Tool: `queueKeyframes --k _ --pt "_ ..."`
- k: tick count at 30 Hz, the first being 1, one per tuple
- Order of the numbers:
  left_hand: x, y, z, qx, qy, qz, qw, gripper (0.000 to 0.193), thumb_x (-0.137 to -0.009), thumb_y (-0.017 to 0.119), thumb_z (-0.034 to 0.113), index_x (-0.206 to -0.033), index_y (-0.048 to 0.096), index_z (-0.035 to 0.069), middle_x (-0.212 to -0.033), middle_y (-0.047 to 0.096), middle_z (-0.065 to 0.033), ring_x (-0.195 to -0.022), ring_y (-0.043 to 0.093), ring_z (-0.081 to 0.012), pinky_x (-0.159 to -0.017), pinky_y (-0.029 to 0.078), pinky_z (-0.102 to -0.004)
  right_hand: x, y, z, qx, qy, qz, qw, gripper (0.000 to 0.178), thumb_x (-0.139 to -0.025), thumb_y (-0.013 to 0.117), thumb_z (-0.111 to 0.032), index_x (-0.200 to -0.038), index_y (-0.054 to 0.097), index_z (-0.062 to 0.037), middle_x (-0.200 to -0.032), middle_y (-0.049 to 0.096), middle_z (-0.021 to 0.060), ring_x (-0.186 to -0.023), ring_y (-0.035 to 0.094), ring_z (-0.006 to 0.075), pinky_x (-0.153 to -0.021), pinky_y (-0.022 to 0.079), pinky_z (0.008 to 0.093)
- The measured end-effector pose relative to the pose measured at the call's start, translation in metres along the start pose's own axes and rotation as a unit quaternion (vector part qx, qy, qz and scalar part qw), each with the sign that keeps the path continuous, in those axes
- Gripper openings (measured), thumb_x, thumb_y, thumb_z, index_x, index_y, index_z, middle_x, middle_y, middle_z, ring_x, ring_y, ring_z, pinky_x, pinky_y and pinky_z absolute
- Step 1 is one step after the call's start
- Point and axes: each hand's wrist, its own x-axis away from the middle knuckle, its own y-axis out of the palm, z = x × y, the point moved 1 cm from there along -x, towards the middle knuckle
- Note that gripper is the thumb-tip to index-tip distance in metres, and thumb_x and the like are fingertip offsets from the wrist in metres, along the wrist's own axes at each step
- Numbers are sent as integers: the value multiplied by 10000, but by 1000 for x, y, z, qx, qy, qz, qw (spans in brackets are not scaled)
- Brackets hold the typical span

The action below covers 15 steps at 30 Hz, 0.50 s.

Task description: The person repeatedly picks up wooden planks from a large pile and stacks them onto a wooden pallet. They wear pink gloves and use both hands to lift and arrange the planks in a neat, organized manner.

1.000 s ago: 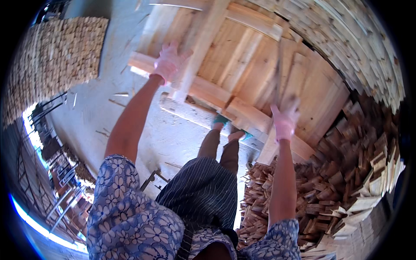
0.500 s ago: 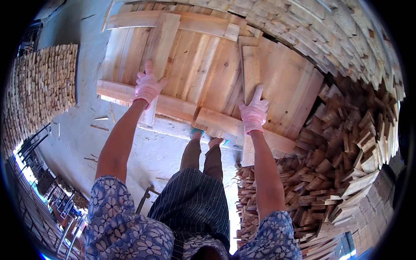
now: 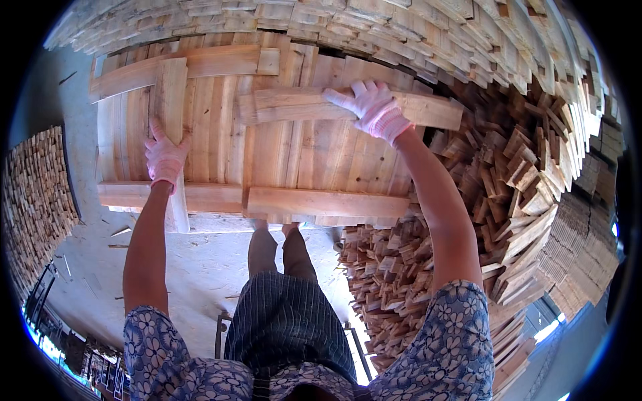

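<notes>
Wooden boards lie side by side in a broad flat layer (image 3: 281, 157) in front of me. My left hand (image 3: 166, 159), in a pale pink glove, straddles an upright-lying board (image 3: 171, 90) near its near end, thumb on one edge and fingers on the other. My right hand (image 3: 376, 112), gloved alike, grips a loose board (image 3: 291, 105) lying crosswise over the layer's right half. Its thumb points left along the face and its fingertips reach the far edge. Two boards lie end to end along the near side, a left one (image 3: 210, 198) and a right one (image 3: 324, 202).
A crosswise board (image 3: 221, 62) lies at the far left of the layer. Stacked planks (image 3: 374, 27) rise behind it. A jumbled heap of short wood pieces (image 3: 401, 281) fills the right side. Another wood stack (image 3: 40, 200) stands left, past the pale floor (image 3: 194, 267) with scattered splinters.
My right hand has moved away from me, turning its board from lengthwise to crosswise. My left hand stays on its board. The view has shifted right.
</notes>
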Motion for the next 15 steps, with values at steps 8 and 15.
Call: queueKeyframes --k 8,15 --pt "0 -7 5 -3 -14 -25 1000 1105 -848 636 743 -1654 50 266 -1424 460 -300 -1305 517 -477 -1029 485 -589 -39 33 15 -5 20 -29 999 898 -871 749 -140 -1594 308 -440 -1336 575 126 -1236 573 338 -1003 451 488" --pt "1 1 7 -12 0 -4 1000 1108 -840 620 770 -1652 70 254 -1386 486 -292 -1257 549 -477 -1010 489 -590 -43 21 5 5 -30 -22 999 836 -897 762 -267 -1587 314 -415 -1386 542 140 -1257 563 354 -1027 460 512"
